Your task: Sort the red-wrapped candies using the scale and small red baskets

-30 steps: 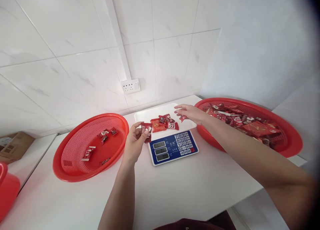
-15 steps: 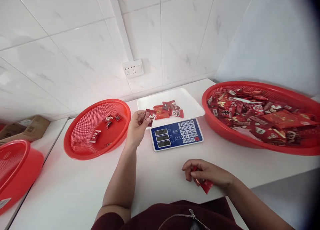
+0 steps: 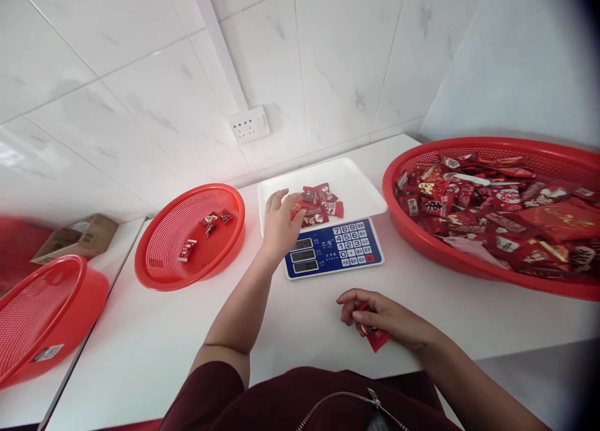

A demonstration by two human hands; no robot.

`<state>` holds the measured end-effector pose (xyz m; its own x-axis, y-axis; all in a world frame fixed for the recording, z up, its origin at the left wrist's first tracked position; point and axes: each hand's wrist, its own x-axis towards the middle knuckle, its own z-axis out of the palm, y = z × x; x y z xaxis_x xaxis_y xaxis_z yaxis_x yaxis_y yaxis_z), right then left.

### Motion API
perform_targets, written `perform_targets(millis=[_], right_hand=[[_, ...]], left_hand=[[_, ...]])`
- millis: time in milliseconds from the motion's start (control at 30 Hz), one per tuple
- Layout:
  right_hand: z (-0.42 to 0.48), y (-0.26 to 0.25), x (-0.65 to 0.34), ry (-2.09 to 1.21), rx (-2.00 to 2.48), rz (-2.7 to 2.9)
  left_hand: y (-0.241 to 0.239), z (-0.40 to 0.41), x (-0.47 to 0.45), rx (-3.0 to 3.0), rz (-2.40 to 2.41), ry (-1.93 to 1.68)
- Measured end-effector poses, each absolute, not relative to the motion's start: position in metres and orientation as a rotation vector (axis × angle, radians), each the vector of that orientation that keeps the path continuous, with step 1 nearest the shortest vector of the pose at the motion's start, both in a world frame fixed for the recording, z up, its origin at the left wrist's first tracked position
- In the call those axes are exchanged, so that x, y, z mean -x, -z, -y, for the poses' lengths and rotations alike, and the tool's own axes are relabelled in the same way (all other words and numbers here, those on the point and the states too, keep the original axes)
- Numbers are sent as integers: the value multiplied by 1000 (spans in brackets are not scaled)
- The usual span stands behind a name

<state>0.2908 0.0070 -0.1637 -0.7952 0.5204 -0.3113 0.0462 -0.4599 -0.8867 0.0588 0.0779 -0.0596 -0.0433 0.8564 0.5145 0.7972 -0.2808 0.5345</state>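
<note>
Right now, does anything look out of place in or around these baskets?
A white, stick-like piece lies on the red packets in the basket right of the scale. It looks odd, being pale among mostly red packets; I cannot tell what it is.

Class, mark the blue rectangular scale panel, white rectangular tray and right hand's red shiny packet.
Blue rectangular scale panel (image 3: 334, 250): head view, middle.
White rectangular tray (image 3: 360, 193): head view, bare surface.
Red shiny packet (image 3: 377, 340): head view, protruding lower end.
</note>
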Motion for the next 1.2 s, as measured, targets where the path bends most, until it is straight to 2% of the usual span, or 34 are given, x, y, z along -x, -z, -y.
perform_targets(millis=[133,300,433,633,767,1200], right_hand=[[-8,163,-291,-2298,812,1433],[-8,161,-291,-2251,804,1475],[-10,162,-292,-2234,816,1544],[-3,161,-289,-2239,807,1567],[9,157,-275,-2206,909,1637],[6,160,-254,-2223,797,1672]], left_hand=[[62,-33,-60,-2033,-1767,-1287],[93,36,-78,-1902,-1426,-794],[121,57,-93,-1697,-1363,-642],[130,53,-101,-1549,-1209,-700],[136,52,-96,-1454,-1291,-755],[138,50,-83,-1407,-1343,-765]])
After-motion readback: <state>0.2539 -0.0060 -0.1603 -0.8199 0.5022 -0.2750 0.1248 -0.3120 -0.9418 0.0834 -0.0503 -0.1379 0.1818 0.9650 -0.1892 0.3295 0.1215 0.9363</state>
